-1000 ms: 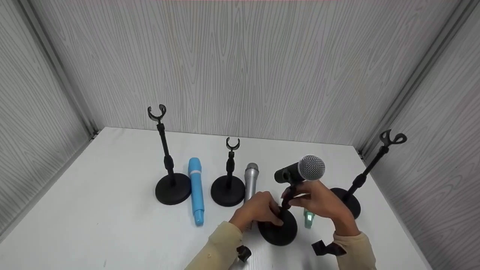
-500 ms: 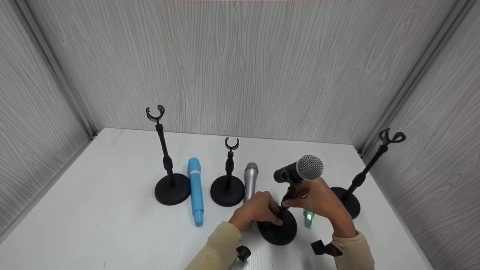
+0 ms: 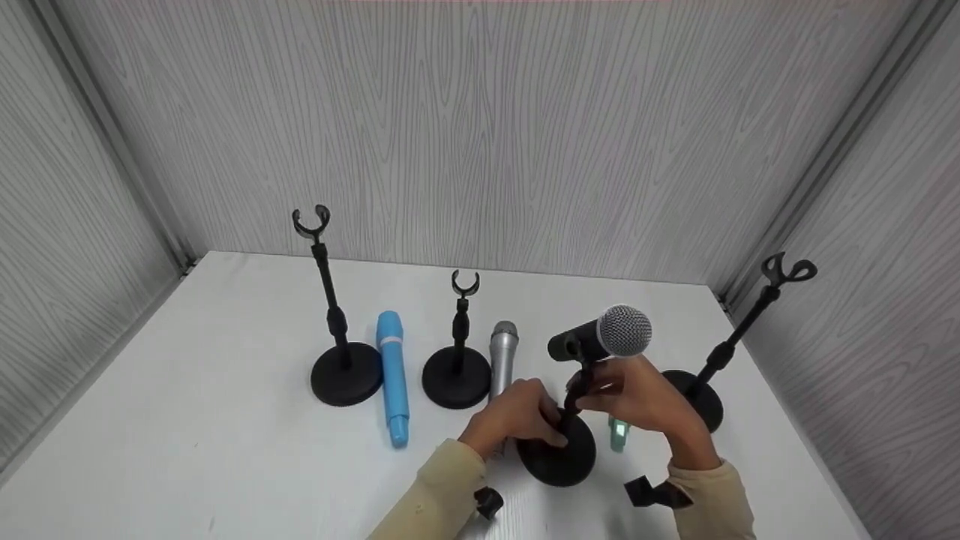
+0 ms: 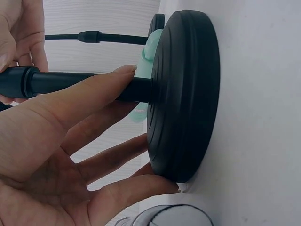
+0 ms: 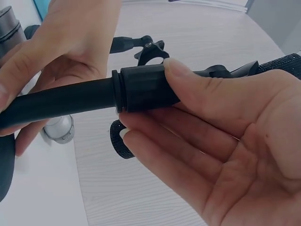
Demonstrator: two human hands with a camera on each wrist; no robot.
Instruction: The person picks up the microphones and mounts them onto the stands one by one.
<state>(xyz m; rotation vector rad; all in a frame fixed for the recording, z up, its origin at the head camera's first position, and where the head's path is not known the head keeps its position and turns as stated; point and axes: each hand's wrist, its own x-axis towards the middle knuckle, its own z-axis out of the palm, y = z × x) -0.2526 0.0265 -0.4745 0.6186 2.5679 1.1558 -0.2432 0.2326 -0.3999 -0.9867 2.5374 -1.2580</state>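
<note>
One stand [image 3: 566, 457] topped by a black mic [image 3: 600, 335], between the left hand [image 3: 519, 412] and the right hand [image 3: 641, 396].
The left hand pinches the pole [image 4: 141, 89] low, close to the base [image 4: 186, 94], one finger at the base's edge; the right hand grips the collar [image 5: 141, 88] higher up, just below the black mic. A silver mic [image 3: 502, 356] lies beside the left hand, partly hidden by it; a green object [image 3: 619, 435], mostly hidden, is near the right hand.
</note>
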